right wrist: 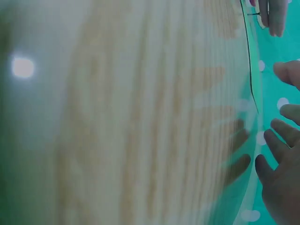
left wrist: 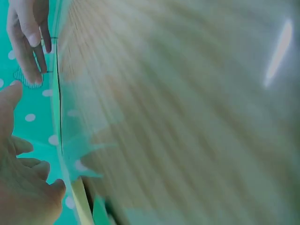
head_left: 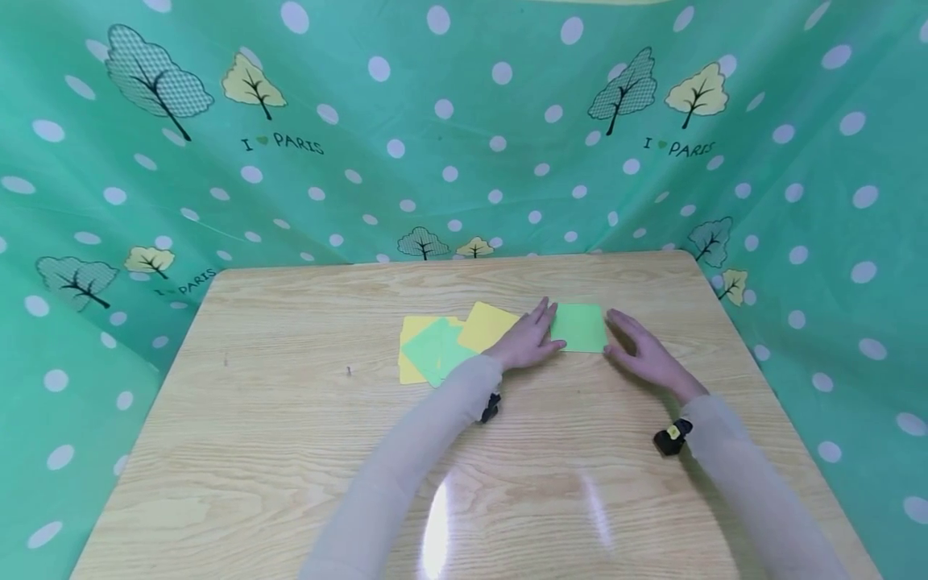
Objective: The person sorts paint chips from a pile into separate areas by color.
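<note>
A light green paper square (head_left: 578, 328) lies flat on the wooden table (head_left: 290, 451) between the two hands. At its left edge is my left hand (head_left: 528, 337), fingers extended and thumb apart. My right hand (head_left: 645, 354) is by the right edge, its fingers nearly straight; whether the fingertips touch the paper cannot be told. Left of them, yellow paper squares (head_left: 409, 366) and green paper squares (head_left: 428, 346) overlap loosely. The left hand partly covers another yellow square (head_left: 482, 326). In the wrist views, the left hand (left wrist: 28, 192) and right hand (right wrist: 286, 183) show beside the table edge.
A green dotted curtain (head_left: 464, 161) with printed trees hangs behind the table and along both sides. Black wrist cameras are strapped on the left wrist (head_left: 490, 408) and right wrist (head_left: 673, 437). Bright light reflections (head_left: 435, 524) show on the glossy tabletop.
</note>
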A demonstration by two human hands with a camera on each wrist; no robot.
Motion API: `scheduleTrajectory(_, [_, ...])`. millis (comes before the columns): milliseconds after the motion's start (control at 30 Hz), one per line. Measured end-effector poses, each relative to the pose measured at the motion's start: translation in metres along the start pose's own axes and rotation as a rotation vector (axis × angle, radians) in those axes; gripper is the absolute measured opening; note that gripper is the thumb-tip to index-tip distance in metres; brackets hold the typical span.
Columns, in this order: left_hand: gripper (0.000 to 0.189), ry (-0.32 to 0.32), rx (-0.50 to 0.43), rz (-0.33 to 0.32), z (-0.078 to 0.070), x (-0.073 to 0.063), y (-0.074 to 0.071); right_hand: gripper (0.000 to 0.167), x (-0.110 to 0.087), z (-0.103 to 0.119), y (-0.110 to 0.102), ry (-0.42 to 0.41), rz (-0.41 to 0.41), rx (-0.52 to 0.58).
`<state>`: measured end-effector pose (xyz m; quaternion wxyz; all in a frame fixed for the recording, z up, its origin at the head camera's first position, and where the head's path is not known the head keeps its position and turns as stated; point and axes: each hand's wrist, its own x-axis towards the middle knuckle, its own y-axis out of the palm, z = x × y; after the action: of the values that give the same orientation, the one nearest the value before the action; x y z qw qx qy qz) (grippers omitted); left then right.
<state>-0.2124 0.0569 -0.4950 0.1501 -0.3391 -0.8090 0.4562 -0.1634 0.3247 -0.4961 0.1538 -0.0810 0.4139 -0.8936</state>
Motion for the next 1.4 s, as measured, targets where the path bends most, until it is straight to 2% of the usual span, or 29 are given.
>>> scheduleTrajectory(200, [0.077,-0.015,0.053,0.005,0.009,-0.014,-0.013,0.063,0.003,0.004,0.004,-0.033,0.010,0.002])
scheduleTrajectory(467, [0.075,-0.104,0.074,0.023,0.023,-0.032,-0.030,0.059,0.013,0.014,0.012,-0.057,0.032,0.041])
scheduleTrajectory(733, [0.076,-0.130,0.108,0.024,0.047,-0.048,-0.039,0.057,0.021,0.027,0.024,-0.094,0.031,0.054])
scheduleTrajectory(1000, [0.077,-0.162,0.118,0.017,0.067,-0.062,-0.050,0.057,0.023,0.039,0.031,-0.074,0.035,0.075])
scheduleTrajectory(1267, [0.084,-0.158,0.177,0.082,0.077,-0.080,-0.061,0.057,0.029,0.053,0.040,-0.075,0.050,0.100])
scheduleTrajectory(1400, [0.085,-0.162,0.202,0.108,0.082,-0.088,-0.065,0.057,0.034,0.061,0.046,-0.110,0.037,0.111])
